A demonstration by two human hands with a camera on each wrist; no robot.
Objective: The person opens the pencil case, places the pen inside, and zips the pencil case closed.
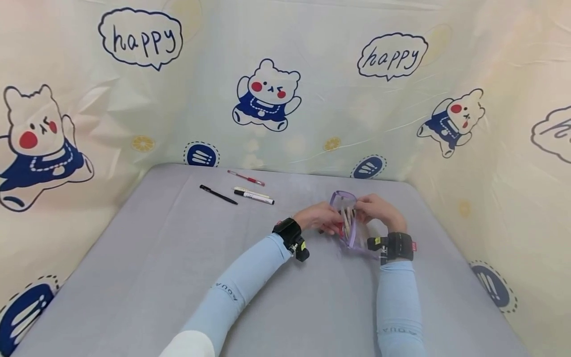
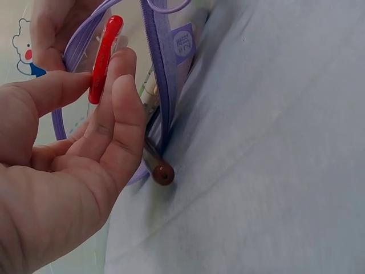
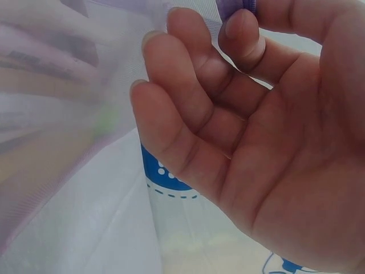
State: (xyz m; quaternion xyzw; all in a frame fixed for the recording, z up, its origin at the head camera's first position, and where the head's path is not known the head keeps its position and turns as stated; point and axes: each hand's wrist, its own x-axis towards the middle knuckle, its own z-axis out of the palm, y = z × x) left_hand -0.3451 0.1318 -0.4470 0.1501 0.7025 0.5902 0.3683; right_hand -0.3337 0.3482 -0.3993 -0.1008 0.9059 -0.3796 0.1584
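A see-through pencil case (image 1: 352, 238) with purple edging stands between the two hands, with several pens and pencils (image 1: 347, 218) inside. At its left side my left hand (image 1: 320, 217) pinches a slim, glossy red piece (image 2: 101, 63) between thumb and fingers, in front of the case's opening. What kind of thing the red piece is, I cannot tell. Below those fingers a brown-ended stick (image 2: 162, 173) pokes out past the purple zip edge (image 2: 161, 68). My right hand (image 1: 379, 208) pinches the case's purple rim (image 3: 236, 7) between thumb and forefinger, its other fingers curled beside the mesh.
To the left at the table's back lie a red pen (image 1: 246, 178), a black pen (image 1: 218, 194) and a white marker (image 1: 254, 197) with a pale stick (image 1: 250, 191) close behind it. A printed curtain (image 1: 267, 148) surrounds the grey table (image 1: 178, 258) at the back and sides.
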